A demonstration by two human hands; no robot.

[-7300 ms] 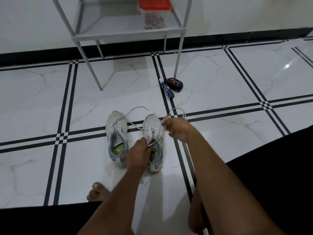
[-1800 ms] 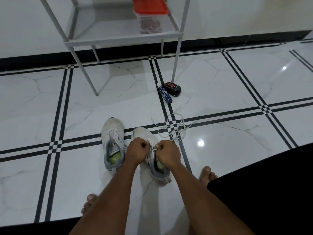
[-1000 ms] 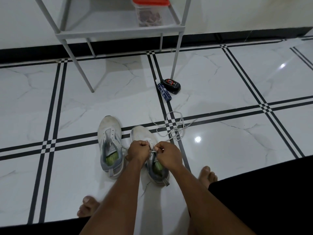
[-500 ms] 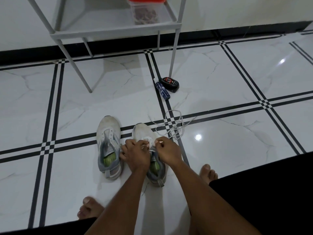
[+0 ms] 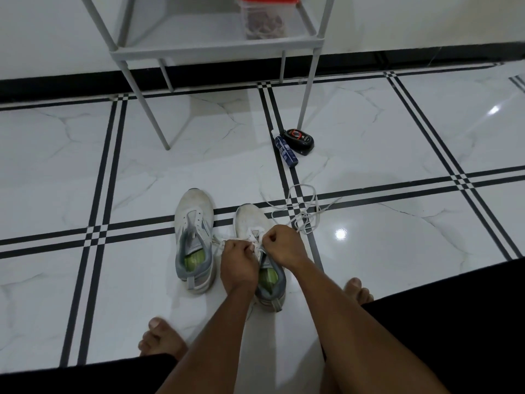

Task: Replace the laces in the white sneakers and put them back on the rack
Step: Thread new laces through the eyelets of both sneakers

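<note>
Two white sneakers with grey collars and green insoles stand side by side on the tiled floor. The left sneaker (image 5: pixel 194 237) has no lace in it. Over the tongue of the right sneaker (image 5: pixel 252 220) my left hand (image 5: pixel 238 263) and my right hand (image 5: pixel 281 245) each pinch an end of a white lace (image 5: pixel 220 243), fingers curled. A loose white lace (image 5: pixel 302 211) lies tangled on the floor just right of that shoe. The grey metal rack (image 5: pixel 216 49) stands against the wall beyond.
On the rack's shelf sits a clear container with a red lid (image 5: pixel 265 18). A black shoe-polish tin (image 5: pixel 299 139) and a blue tube (image 5: pixel 285 152) lie by the rack's front right leg. My bare feet (image 5: pixel 160 341) rest on the floor near the shoes.
Both hands stayed over the right sneaker's tongue and shifted slightly, working the lace. My left hand's fingers have curled tighter. The view tilted a little.
</note>
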